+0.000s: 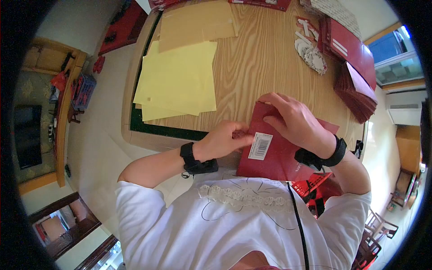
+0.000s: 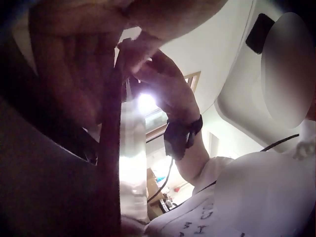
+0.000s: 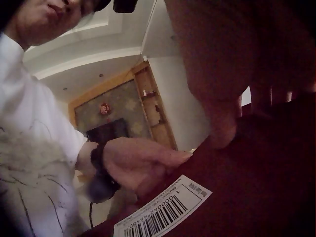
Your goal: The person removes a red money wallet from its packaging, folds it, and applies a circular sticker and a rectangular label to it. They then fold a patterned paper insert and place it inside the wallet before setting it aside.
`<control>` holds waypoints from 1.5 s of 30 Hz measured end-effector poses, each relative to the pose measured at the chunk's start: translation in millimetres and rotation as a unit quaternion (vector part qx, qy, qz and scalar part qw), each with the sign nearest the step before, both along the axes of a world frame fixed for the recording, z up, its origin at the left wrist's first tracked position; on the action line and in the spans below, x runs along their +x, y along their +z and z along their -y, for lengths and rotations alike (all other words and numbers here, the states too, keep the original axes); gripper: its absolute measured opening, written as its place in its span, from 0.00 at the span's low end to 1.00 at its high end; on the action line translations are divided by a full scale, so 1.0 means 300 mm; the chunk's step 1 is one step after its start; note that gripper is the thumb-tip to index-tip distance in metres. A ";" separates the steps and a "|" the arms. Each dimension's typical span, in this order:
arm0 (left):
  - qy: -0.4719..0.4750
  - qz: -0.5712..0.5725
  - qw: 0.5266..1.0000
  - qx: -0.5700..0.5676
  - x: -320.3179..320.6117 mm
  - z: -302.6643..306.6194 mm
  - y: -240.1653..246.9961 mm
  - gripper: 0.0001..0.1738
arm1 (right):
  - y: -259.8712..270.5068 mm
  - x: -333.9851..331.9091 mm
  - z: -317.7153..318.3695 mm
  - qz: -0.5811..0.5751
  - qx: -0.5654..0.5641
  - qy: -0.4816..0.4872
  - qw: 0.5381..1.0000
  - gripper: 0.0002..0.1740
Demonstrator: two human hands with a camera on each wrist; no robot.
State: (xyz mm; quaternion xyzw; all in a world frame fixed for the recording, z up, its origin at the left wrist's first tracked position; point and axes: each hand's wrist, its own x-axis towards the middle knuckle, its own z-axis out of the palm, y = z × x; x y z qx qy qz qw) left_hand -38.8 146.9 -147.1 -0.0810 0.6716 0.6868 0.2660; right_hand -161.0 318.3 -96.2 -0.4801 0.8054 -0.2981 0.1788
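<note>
A dark red folder or flat packet (image 1: 279, 157) with a white barcode label (image 1: 260, 146) is held at the table's near edge, against the person's front. The right hand (image 1: 297, 121) grips it from above, fingers over its far edge and thumb on its face. At its left edge is the left hand (image 1: 225, 140), thumb and fingertips pinching that edge near the label. In the right wrist view the label (image 3: 165, 210) lies below the right thumb, with the left hand (image 3: 143, 163) beyond. Dark blur fills much of the left wrist view.
Yellow sheets (image 1: 177, 81) lie at the table's left, with tan sheets (image 1: 195, 24) behind them. Stacked dark red folders (image 1: 355, 92) stand at the right edge. White and red cut pieces (image 1: 310, 54) lie beside them. A red basket (image 1: 315, 184) is below the table edge.
</note>
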 end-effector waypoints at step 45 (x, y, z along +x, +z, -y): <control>0.301 -0.033 0.953 0.030 -0.140 0.611 0.073 0.22 | 0.052 -0.090 -0.173 -0.116 -0.006 -0.069 0.991 0.14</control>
